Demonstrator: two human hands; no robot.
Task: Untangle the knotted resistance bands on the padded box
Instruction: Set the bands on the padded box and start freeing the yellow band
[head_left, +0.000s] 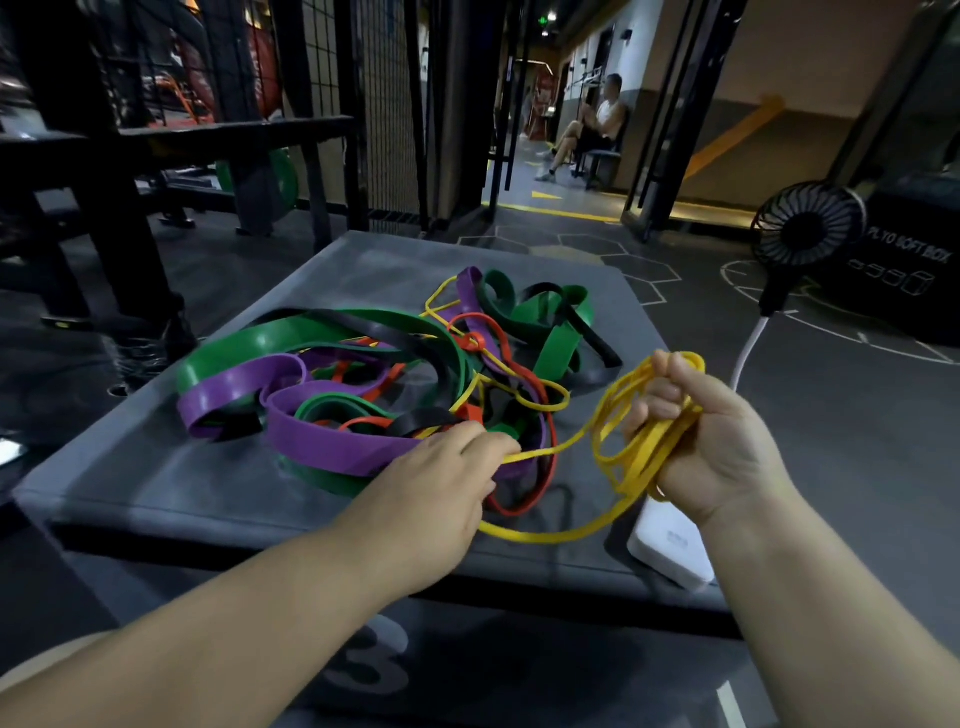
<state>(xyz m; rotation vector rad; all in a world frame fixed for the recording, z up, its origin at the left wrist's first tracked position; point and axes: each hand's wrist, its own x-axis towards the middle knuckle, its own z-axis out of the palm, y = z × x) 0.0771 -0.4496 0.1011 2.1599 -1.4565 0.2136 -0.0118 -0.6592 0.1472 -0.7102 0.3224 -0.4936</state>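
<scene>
Clutched coiled loops of thin yellow band (631, 415) in the right hand (711, 431). Pinched its taut strand with the left hand (441, 483), beside a knotted heap of flat, glossy green, purple, black, red bands (332, 431) on the matte padded box (156, 478).

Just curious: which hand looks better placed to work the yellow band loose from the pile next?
Probably the left hand: it pinches the yellow band right at the tangle, while the right hand is full of gathered yellow loops.

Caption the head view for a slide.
Right hand grips coiled yellow band; left hand pinches its strand beside the tangled bands on the padded box.
</scene>
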